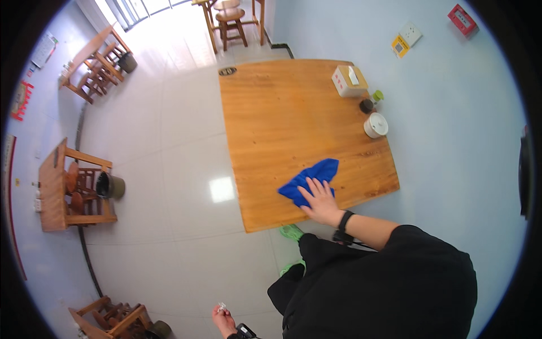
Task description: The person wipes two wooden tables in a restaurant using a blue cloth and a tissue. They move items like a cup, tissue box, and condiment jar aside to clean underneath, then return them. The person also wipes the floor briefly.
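My right hand [320, 202] lies palm down with its fingers spread over a blue cloth [324, 169], pressing it on the wooden table [292, 114] close to the edge nearest me. The cloth is bunched under the palm, and two of its corners stick out. Low in the view, away from the table, my left hand [224, 320] pinches a small crumpled clear or whitish piece [222, 306]; its exact kind is too small to tell. Both wrists carry black straps.
Along the wall side stand a tissue box [349, 87], a dark-lidded jar [366, 106], a green-capped bottle [377, 95] and a white lidded pot [376, 125]. More wooden tables [53, 186] with stools line the opposite wall, with bins [116, 186] beside them.
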